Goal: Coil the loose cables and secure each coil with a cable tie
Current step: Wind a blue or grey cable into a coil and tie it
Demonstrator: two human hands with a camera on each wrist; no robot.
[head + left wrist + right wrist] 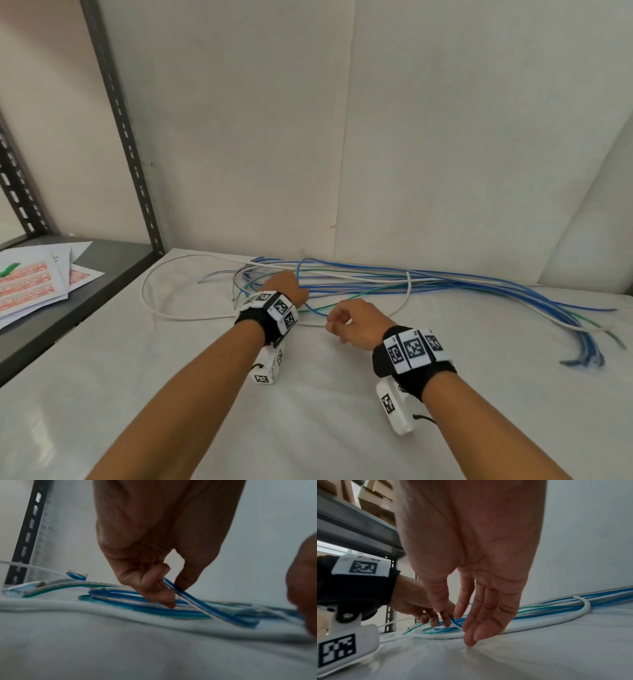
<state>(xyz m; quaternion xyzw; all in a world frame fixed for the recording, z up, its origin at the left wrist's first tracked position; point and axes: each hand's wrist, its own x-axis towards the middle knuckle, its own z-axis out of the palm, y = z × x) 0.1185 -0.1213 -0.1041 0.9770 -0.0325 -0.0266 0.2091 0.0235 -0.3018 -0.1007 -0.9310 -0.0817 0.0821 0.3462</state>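
Glossy plastic-sheathed blue cables [394, 274] lie beyond the left hand [286, 286] on the table's [308, 411] matt, wrinkled white cloth.

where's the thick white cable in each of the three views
Head: the thick white cable loops wide across the table's left-centre, round the left hand.
Left wrist: it runs blurred across the middle, in front of the blue wires.
Right wrist: it curves along the cloth at centre-right, hooking upward at the right.
Shared landmark: the slotted grey shelf post, left in every view.
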